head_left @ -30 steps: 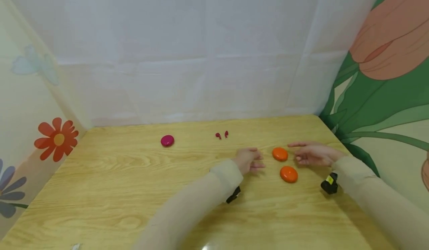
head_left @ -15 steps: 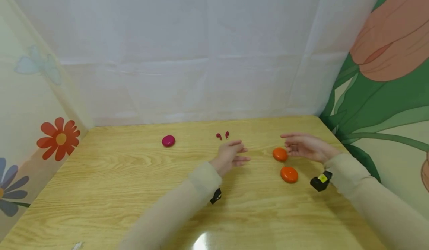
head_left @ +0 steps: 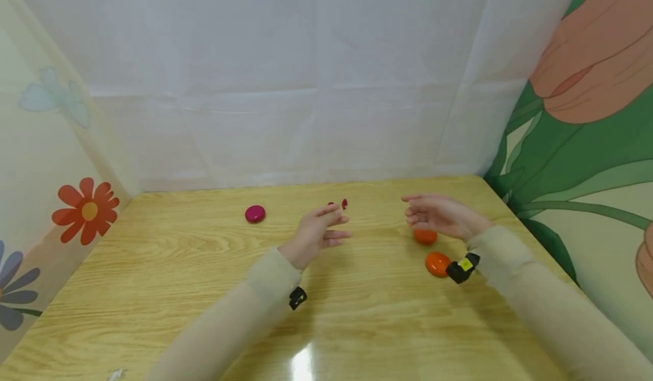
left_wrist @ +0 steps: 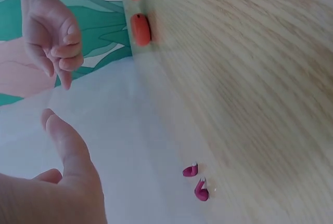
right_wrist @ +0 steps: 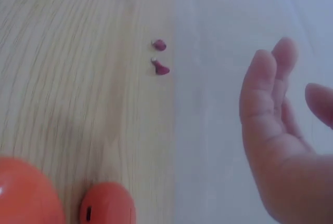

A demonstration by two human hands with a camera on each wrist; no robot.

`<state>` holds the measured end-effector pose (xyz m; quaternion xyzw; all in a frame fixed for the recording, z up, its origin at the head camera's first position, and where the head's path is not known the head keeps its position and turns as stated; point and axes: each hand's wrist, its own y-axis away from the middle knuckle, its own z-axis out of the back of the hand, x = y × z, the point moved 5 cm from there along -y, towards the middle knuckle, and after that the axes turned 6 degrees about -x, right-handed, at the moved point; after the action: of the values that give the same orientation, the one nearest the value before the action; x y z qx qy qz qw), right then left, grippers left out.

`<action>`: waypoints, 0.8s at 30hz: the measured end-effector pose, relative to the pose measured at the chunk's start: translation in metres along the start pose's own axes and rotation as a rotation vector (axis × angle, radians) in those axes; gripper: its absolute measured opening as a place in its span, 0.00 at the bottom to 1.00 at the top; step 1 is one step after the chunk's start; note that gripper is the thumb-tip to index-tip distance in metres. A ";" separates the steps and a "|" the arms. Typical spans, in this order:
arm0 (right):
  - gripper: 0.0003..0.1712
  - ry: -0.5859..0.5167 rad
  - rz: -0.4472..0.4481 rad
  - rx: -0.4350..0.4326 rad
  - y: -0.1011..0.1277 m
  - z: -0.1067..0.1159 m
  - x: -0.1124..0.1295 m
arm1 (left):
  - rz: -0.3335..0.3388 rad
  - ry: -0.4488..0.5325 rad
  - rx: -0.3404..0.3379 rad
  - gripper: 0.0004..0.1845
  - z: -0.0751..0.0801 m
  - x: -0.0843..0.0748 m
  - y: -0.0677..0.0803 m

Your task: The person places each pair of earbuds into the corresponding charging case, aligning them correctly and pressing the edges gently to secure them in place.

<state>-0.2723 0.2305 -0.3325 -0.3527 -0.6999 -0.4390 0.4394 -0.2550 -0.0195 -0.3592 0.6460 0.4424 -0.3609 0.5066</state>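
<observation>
My left hand [head_left: 316,233] hovers above the middle of the table, holding nothing, its fingers extended. Just beyond its fingertips lie two magenta earbuds [left_wrist: 201,188], one partly covered by the hand in the head view. My right hand [head_left: 439,215] is raised over the right side, fingers loosely bent around nothing. Beneath it sits a glossy orange rounded case [head_left: 425,237], partly hidden; a dark slot shows on its side in the right wrist view. A second orange rounded case [head_left: 437,263] lies nearer to me, by the right wrist's camera. Neither hand touches anything.
A magenta round case [head_left: 255,214] lies on the wood-grain table [head_left: 168,279], left of my left hand. White cloth [head_left: 245,86] hangs along the back edge, with flower-printed panels [head_left: 597,160] at both sides. A small pale scrap [head_left: 116,374] is at the front left.
Both hands have moved left, away from beside the orange cases. The left is now near the earbuds, and the right covers part of the farther orange case. Cases and earbuds have stayed put.
</observation>
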 end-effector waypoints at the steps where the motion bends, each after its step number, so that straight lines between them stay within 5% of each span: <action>1: 0.14 -0.005 0.000 0.006 -0.001 -0.003 0.000 | 0.004 -0.004 -0.006 0.22 0.002 -0.001 0.001; 15: 0.21 -0.091 -0.001 0.101 -0.016 -0.028 -0.005 | 0.013 -0.039 -0.039 0.22 0.018 -0.005 0.006; 24: 0.17 -0.062 -0.008 0.082 -0.026 -0.044 -0.009 | 0.022 -0.015 -0.070 0.22 0.030 0.000 0.003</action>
<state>-0.2779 0.1790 -0.3386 -0.3449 -0.7319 -0.4008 0.4299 -0.2530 -0.0492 -0.3649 0.6299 0.4438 -0.3446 0.5362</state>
